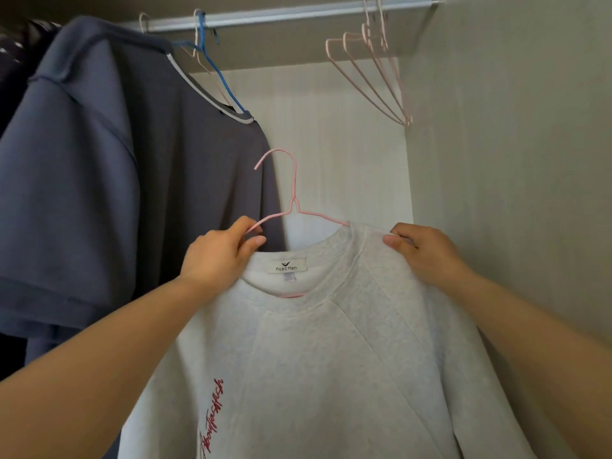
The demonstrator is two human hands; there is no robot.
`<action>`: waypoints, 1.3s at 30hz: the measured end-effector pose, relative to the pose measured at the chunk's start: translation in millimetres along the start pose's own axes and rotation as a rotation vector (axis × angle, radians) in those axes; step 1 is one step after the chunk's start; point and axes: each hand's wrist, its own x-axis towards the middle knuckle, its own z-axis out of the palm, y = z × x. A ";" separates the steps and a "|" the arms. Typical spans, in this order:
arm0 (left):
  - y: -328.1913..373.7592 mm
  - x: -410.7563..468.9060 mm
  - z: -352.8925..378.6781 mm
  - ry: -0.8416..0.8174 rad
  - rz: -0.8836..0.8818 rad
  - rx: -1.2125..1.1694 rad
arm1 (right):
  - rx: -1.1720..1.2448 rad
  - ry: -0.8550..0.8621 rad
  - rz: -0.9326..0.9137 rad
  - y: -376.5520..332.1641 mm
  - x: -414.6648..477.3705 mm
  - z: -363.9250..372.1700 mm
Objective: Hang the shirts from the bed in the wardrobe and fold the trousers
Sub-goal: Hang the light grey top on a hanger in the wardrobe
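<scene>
Pinching thin pink wire hanger (294,205) in left hand (218,256), right hand (427,253) gripping fleecy white sweatshirt (331,359) shoulder

Soft, dim, even daylight; dark shadow at far left, slight wide-angle bending at edges, focus sharp.

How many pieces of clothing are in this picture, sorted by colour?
Pale grey-white sweatshirt with red lettering, on a pink wire hanger: 1
Slate-blue hanging top: 1
Dark grey T-shirt with a white-edged collar: 1
Black garment at the left edge, mostly cut off: 1 that shows
Total: 4
</scene>
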 end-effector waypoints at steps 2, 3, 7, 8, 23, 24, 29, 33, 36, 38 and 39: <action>5.6 2.0 -0.3 0.037 0.055 0.042 | -0.046 -0.016 -0.051 -5.1 -2.4 6.2; 9.5 3.5 0.2 0.057 0.080 0.010 | -0.085 -0.025 -0.086 -8.2 -3.9 9.9; 19.4 9.4 1.0 -0.018 0.121 0.069 | -0.146 -0.052 -0.136 -13.0 -10.4 14.8; 17.7 10.4 0.0 -0.059 0.152 0.175 | -0.181 -0.070 -0.148 -11.5 -12.8 15.0; 22.5 8.1 10.8 -0.014 0.012 -0.336 | -0.251 -0.086 0.023 2.3 -27.2 -7.4; 24.3 8.7 12.5 -0.012 -0.018 -0.413 | -0.113 -0.145 0.069 -5.4 -24.3 -6.1; 26.8 19.5 18.2 0.029 -0.159 -0.566 | 0.764 -0.681 0.433 -25.1 -15.4 -28.1; 35.7 26.3 26.2 -0.002 -0.177 -0.518 | 0.722 -0.813 0.411 -37.3 -8.3 -31.3; 41.5 27.8 31.1 0.034 -0.193 -0.501 | 0.691 -0.735 0.406 -45.2 -5.4 -30.1; 47.9 31.8 30.1 0.049 -0.216 -0.529 | 0.678 -0.641 0.425 -47.4 -0.7 -33.6; 51.6 35.3 29.4 0.036 -0.211 -0.528 | 0.662 -0.600 0.433 -49.1 2.8 -36.6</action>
